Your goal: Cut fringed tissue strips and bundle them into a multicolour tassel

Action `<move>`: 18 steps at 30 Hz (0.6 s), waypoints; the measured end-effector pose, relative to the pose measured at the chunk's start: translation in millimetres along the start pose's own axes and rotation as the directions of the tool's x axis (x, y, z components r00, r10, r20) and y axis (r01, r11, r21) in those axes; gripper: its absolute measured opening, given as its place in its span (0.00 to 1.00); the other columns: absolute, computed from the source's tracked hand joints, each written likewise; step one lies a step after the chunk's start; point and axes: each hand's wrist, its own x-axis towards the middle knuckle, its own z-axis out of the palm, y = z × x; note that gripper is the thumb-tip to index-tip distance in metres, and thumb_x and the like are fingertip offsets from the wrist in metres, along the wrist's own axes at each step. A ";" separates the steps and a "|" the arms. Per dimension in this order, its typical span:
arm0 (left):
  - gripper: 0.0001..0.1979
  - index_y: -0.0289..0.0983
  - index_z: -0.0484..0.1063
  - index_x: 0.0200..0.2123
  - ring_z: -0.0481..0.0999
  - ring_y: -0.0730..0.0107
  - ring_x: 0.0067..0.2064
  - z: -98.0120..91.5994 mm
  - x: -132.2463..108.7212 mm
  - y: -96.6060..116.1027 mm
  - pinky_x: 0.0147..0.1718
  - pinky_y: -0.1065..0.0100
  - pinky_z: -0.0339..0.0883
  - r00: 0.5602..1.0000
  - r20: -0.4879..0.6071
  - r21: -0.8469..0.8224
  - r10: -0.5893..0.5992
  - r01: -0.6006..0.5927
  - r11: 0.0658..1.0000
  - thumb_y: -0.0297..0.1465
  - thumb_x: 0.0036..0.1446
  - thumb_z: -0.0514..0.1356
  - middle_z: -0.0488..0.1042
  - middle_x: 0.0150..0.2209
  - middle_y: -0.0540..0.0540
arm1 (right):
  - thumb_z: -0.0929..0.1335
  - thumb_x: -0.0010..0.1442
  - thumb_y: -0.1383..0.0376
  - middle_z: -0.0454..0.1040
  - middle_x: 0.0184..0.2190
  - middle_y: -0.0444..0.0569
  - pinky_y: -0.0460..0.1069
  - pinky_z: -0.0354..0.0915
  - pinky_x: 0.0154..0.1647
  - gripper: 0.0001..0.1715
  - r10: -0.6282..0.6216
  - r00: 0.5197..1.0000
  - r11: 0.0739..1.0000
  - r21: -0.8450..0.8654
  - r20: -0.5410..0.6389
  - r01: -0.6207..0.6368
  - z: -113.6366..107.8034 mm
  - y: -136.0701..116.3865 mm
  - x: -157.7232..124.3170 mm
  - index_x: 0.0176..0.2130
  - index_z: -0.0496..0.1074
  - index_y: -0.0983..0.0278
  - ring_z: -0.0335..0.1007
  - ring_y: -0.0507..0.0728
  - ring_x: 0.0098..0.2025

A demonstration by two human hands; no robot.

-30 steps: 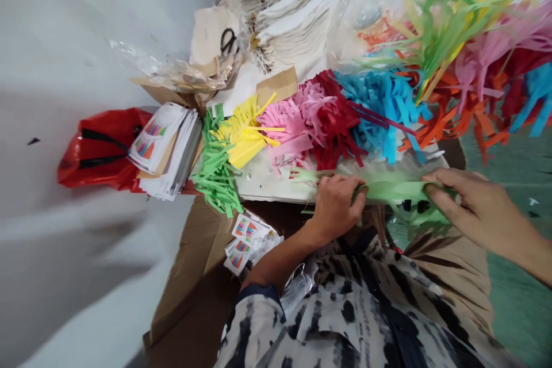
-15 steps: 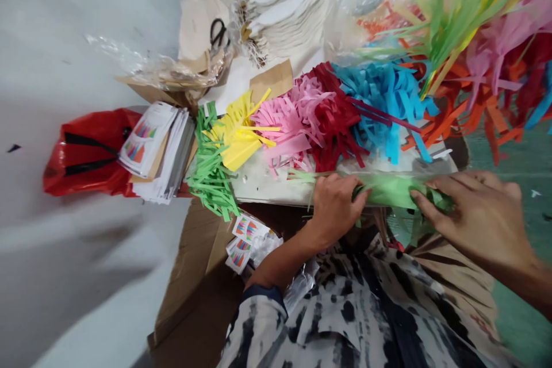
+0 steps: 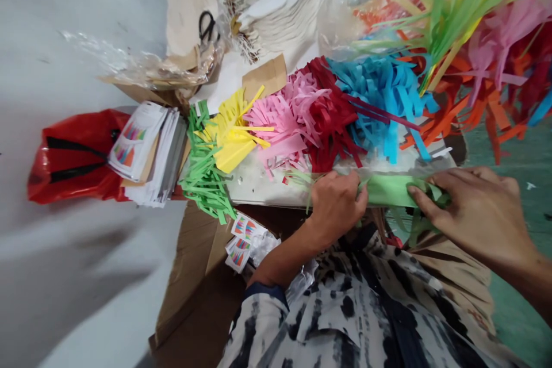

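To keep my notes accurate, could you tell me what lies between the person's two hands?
In the head view, a light green fringed paper strip lies between the left hand and right hand.

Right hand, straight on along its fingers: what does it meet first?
The light-green paper fringe: the fingertips of the right hand already rest on it. Beyond that, the left hand looks next in line, though depth is hard to judge from this view.

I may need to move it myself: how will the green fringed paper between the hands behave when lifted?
Likely floppy and light: the green fringed paper looks thin, and its loose strips hang below the right hand. They may tear easily.
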 end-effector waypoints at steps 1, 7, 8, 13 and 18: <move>0.14 0.39 0.73 0.32 0.75 0.62 0.36 -0.6 -0.6 0.0 0.35 0.61 0.62 1.000 0.006 -0.003 0.005 -0.005 1.000 0.39 0.70 0.59 0.77 0.29 0.45 | 0.59 0.70 0.45 0.81 0.35 0.53 0.55 0.46 0.37 0.26 0.001 1.000 1.000 -0.002 0.007 -0.001 0.2 0.3 0.0 0.34 0.73 0.58 0.67 0.68 0.43; 0.11 0.40 0.76 0.51 0.75 0.53 0.51 -6.1 -6.0 5.2 0.49 0.52 0.65 0.984 -0.165 0.100 0.061 -0.045 0.994 0.35 0.69 0.59 0.80 0.47 0.39 | 0.59 0.71 0.46 0.80 0.34 0.53 0.56 0.47 0.38 0.25 -0.008 1.000 0.998 -0.064 0.027 0.009 0.3 -0.8 2.0 0.34 0.73 0.58 0.68 0.69 0.43; 0.14 0.42 0.75 0.56 0.74 0.53 0.55 -6.3 -6.8 5.9 0.55 0.51 0.64 0.970 -0.198 0.121 0.140 -0.117 0.986 0.33 0.70 0.58 0.80 0.52 0.40 | 0.59 0.71 0.46 0.80 0.34 0.54 0.56 0.47 0.38 0.25 -0.010 1.000 0.998 -0.068 0.028 0.012 -0.2 -1.4 2.8 0.34 0.73 0.58 0.68 0.69 0.43; 0.16 0.41 0.76 0.57 0.76 0.61 0.54 -0.6 -7.3 2.2 0.59 0.58 0.64 0.847 -0.001 0.061 0.532 -0.531 0.845 0.28 0.73 0.52 0.80 0.52 0.44 | 0.59 0.71 0.44 0.80 0.34 0.55 0.55 0.48 0.38 0.28 -0.006 0.998 0.999 -0.050 0.062 0.009 -3.6 4.3 1.7 0.38 0.74 0.59 0.70 0.67 0.42; 0.20 0.38 0.73 0.62 0.76 0.61 0.55 5.8 -6.8 -5.6 0.54 0.60 0.67 0.872 0.028 0.044 0.488 -0.489 0.871 0.28 0.72 0.52 0.78 0.55 0.40 | 0.61 0.67 0.46 0.81 0.35 0.53 0.56 0.55 0.39 0.25 -0.062 0.991 0.998 0.023 0.119 0.059 -11.3 16.3 -11.3 0.51 0.73 0.59 0.72 0.68 0.45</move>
